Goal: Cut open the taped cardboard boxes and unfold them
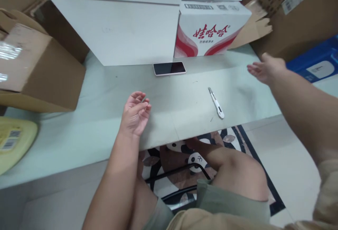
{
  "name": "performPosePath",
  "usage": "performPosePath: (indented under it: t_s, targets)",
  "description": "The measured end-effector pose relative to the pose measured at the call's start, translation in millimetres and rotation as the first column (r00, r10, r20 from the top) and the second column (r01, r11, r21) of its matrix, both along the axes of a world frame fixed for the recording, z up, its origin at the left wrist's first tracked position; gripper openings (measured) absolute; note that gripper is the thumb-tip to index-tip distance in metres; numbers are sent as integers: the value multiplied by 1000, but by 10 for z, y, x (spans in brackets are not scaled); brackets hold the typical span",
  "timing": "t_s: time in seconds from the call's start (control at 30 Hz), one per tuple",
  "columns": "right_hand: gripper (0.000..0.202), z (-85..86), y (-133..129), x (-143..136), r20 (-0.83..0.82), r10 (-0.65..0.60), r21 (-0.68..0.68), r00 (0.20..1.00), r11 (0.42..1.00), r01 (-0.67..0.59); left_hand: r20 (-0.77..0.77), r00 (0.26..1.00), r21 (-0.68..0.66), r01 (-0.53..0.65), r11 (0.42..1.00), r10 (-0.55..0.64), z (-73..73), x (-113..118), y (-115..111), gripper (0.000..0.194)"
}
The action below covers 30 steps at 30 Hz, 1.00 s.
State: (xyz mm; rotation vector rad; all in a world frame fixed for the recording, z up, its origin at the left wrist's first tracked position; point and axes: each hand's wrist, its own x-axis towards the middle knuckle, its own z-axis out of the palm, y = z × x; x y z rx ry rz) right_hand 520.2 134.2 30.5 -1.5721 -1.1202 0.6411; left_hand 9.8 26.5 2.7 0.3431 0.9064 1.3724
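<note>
My left hand (136,113) hovers palm up over the front of the pale table, its fingers loosely curled and a little apart, with nothing visible in it. Off to the right, my right hand (268,69) is held above the tabletop with its fingers stretched to the left, and I see nothing in it. Between the two hands a white utility knife (217,104) lies on the table with its tip pointing away from me. A phone (169,69) with a dark screen lies flat farther back, just in front of the white boxes.
White cartons (132,29) and a red-and-white carton (208,34) line the back of the table (105,93). Brown cardboard boxes (52,75) stand left, more (298,19) at back right. A yellow container (18,142) sits at the left edge, a blue one (314,64) at the right.
</note>
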Motion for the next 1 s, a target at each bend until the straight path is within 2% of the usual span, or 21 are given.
performPosePath:
  t_s: [0.1,0.17,0.23,0.3,0.47,0.53,0.6,0.67,0.77,0.8,0.87,0.9,1.0]
  targets:
    - [29,-277,-217,-359,-31,-161,-275,987,950,146,33,999,49,23,999,-24,-29,-56,41,41]
    - [21,-322,-445,-635,-11,-192,-387,981,906,173,54,998,64,29,998,-32,-33,-88,45,41]
    - [15,-238,-644,-932,18,-157,-455,987,878,148,71,997,81,28,996,-33,-21,-116,28,41]
    - [12,-76,-778,-1266,49,-67,-494,997,865,83,94,995,96,10,995,-19,10,-151,-13,42]
    - [14,298,-849,-2349,125,268,-509,955,844,-170,170,981,107,-110,988,91,140,-336,-184,35]
    - [19,389,-833,-2895,189,444,-481,876,819,-311,170,970,101,-192,976,173,181,-451,-251,31]
    - [25,476,-828,-3499,354,635,-424,687,763,-487,145,955,85,-273,958,259,202,-580,-307,33]
    - [29,576,-845,-4136,482,728,-361,488,672,-647,112,941,75,-329,941,320,203,-716,-351,34]
    - [33,735,-874,-5050,604,750,-301,271,529,-794,79,925,56,-377,925,372,174,-914,-402,23]
    - [36,780,-869,-5319,654,724,-292,216,506,-811,70,916,38,-399,916,396,160,-973,-416,17]
    - [42,845,-820,-5770,718,680,-295,146,488,-822,34,882,-1,-471,882,471,135,-1073,-436,11]
    - [47,862,-773,-5947,743,655,-282,138,493,-823,10,859,-15,-512,859,512,126,-1112,-441,10]
    - [65,842,-577,-6287,788,608,-297,93,508,-808,-34,831,-34,-557,830,556,123,-1182,-437,10]
